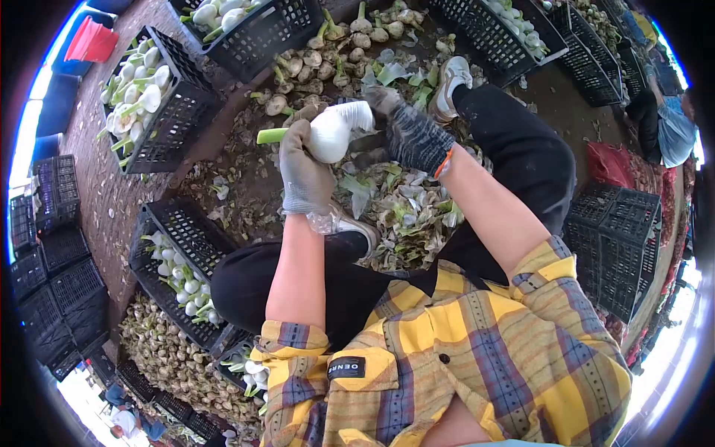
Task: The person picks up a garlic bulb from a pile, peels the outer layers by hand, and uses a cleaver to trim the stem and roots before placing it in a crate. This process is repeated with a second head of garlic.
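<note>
My left hand [307, 167], in a pale, dirty glove, is wrapped round a white peeled bulb [329, 137] with a short green stalk pointing left. A white layer [354, 115] extends from the bulb's right side toward my right hand [408, 130], which wears a dark grey knitted glove. The right fingers are curled beside that layer; what they hold is hard to make out. Below both hands lies a heap of peeled leaves and skins [410, 216]. Beyond them, unpeeled bulbs [320, 65] are spread over the ground.
Black crates of white bulbs stand at the upper left [175, 112], top and left [186, 238]. Stacked black crates [614, 246] are at the right, near a red sack [611, 164]. Another person [674, 130] is at the far right. My shoes [450, 86] flank the heap.
</note>
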Action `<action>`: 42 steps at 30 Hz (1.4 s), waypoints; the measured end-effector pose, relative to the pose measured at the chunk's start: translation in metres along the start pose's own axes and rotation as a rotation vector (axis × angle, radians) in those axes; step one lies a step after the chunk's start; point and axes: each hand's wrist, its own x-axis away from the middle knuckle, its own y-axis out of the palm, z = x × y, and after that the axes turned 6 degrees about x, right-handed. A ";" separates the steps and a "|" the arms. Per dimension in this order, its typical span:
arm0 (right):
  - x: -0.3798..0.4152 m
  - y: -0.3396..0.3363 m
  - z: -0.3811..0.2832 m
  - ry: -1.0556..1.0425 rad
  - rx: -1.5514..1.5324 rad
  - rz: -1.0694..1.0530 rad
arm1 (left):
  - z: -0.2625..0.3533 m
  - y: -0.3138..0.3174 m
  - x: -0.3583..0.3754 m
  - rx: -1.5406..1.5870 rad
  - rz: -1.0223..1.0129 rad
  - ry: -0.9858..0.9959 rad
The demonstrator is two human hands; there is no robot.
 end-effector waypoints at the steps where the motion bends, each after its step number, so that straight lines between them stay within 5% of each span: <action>1: -0.003 0.006 0.002 -0.023 0.127 -0.016 | 0.001 -0.003 -0.001 0.013 -0.011 -0.019; 4: -0.007 0.022 0.003 -0.088 0.397 0.000 | 0.005 0.004 0.001 -0.097 -0.043 0.061; 7: -0.011 0.023 0.006 -0.239 0.695 0.042 | 0.008 0.020 0.012 -0.421 0.211 0.121; 11: -0.003 0.041 0.005 -0.117 0.305 0.248 | 0.006 -0.005 -0.005 -0.126 0.189 -0.059; 12: -0.020 0.022 0.019 -0.305 0.321 0.141 | 0.007 -0.008 -0.006 -0.058 0.199 -0.084; 16: -0.036 0.007 0.018 -0.342 -0.065 0.136 | 0.016 -0.016 -0.008 0.147 0.241 -0.127; 19: -0.038 0.007 0.018 -0.334 0.410 0.418 | 0.023 -0.032 -0.013 0.263 0.189 -0.165; 20: -0.035 -0.008 0.014 -0.521 1.377 0.293 | 0.023 -0.038 -0.016 0.352 0.168 -0.170; 23: -0.024 0.013 0.011 -0.156 2.018 0.016 | 0.021 -0.047 -0.020 0.320 0.213 -0.123; 24: -0.032 0.001 0.022 -0.548 1.900 0.109 | 0.022 -0.046 -0.018 0.241 0.230 -0.083; 28: -0.060 -0.002 0.053 -0.573 1.111 0.209 | 0.016 -0.035 -0.011 -0.088 0.280 0.070; 31: -0.055 0.008 0.075 0.028 0.049 0.040 | 0.005 -0.032 -0.012 -0.273 0.293 0.082; 37: -0.109 0.000 0.080 0.351 -0.387 0.309 | 0.015 -0.015 0.001 -0.566 0.272 0.105; 39: -0.129 -0.005 0.060 0.199 -0.163 0.171 | 0.010 -0.029 -0.007 -0.543 0.315 0.256; 42: -0.161 0.033 -0.008 -0.010 -0.070 -0.108 | 0.011 -0.030 -0.005 -0.549 0.343 0.195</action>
